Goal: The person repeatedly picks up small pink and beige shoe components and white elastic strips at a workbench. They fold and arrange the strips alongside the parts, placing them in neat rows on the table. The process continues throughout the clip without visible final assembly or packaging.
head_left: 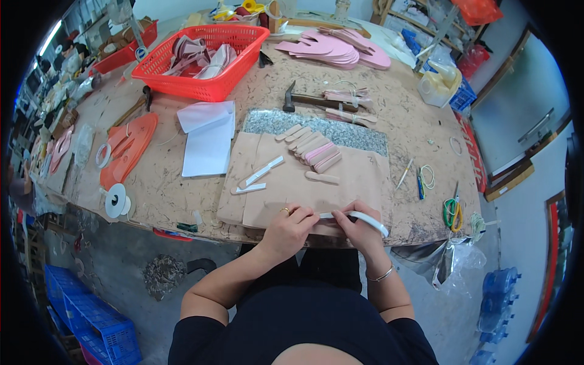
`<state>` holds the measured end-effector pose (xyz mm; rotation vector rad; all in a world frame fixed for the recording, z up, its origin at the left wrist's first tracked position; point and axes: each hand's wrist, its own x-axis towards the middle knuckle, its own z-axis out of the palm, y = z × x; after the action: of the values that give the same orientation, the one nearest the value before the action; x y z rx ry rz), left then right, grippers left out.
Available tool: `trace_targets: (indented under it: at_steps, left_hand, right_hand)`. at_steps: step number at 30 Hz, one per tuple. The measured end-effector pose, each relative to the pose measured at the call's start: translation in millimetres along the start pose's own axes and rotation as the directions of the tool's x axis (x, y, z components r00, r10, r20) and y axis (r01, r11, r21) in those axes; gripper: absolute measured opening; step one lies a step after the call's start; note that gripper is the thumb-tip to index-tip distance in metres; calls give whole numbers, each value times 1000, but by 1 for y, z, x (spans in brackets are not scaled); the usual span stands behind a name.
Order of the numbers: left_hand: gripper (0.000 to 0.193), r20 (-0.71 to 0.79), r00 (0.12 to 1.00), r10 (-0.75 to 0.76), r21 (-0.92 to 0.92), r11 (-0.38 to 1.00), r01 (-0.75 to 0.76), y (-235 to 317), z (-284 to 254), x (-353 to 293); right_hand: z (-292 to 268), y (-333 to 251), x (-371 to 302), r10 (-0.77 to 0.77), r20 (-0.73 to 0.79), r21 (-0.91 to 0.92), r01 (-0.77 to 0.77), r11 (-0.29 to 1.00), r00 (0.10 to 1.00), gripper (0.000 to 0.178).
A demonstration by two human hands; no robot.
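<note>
At the front edge of the bench, my left hand (289,229) and my right hand (360,230) are close together, fingers pinched. A narrow white tape (372,221) curves out past my right hand, and a short stretch of it shows between the two hands. My right fingers grip it; my left fingers are closed at its other end, partly hiding what they hold. Beyond them on a brown sheet (261,210) lie several beige and pink strap pieces (313,149) in an overlapping row. One beige strap piece (322,177) lies apart. Pieces with white strips (261,172) on them lie at left.
A speckled stone slab (359,141) lies under the sheet, with a hammer (289,98) behind. A red basket (213,88) stands far left; white paper (205,149) and orange cut-outs (129,149) lie left. Pink cut-outs (334,52) lie at the back, scissors (453,214) at right.
</note>
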<state>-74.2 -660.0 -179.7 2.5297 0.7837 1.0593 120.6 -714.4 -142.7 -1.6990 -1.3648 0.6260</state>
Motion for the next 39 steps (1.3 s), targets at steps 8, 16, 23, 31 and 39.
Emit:
trace_targets:
  at_steps: [8, 16, 23, 31, 39]
  left_hand:
    - [25, 9, 998, 55, 74, 996, -55, 2, -5, 6]
    - [24, -13, 998, 54, 75, 996, -53, 3, -4, 7]
    - [22, -16, 998, 56, 64, 996, -55, 2, -4, 7]
    - [15, -17, 982, -188, -173, 968, 182, 12, -9, 28]
    - [13, 38, 994, -106, -129, 985, 110, 13, 21, 37]
  right_hand:
    - [-11, 21, -11, -279, -173, -295, 221, 930, 944, 13]
    - [-18, 33, 1, -191, -217, -194, 149, 970, 957, 9]
    - [-12, 35, -1, -344, -196, -418, 239, 876, 918, 8]
    - [-11, 26, -6, -253, -250, -56, 247, 967, 935, 11]
    - [-12, 14, -5, -329, -269, -26, 335, 942, 905, 12]
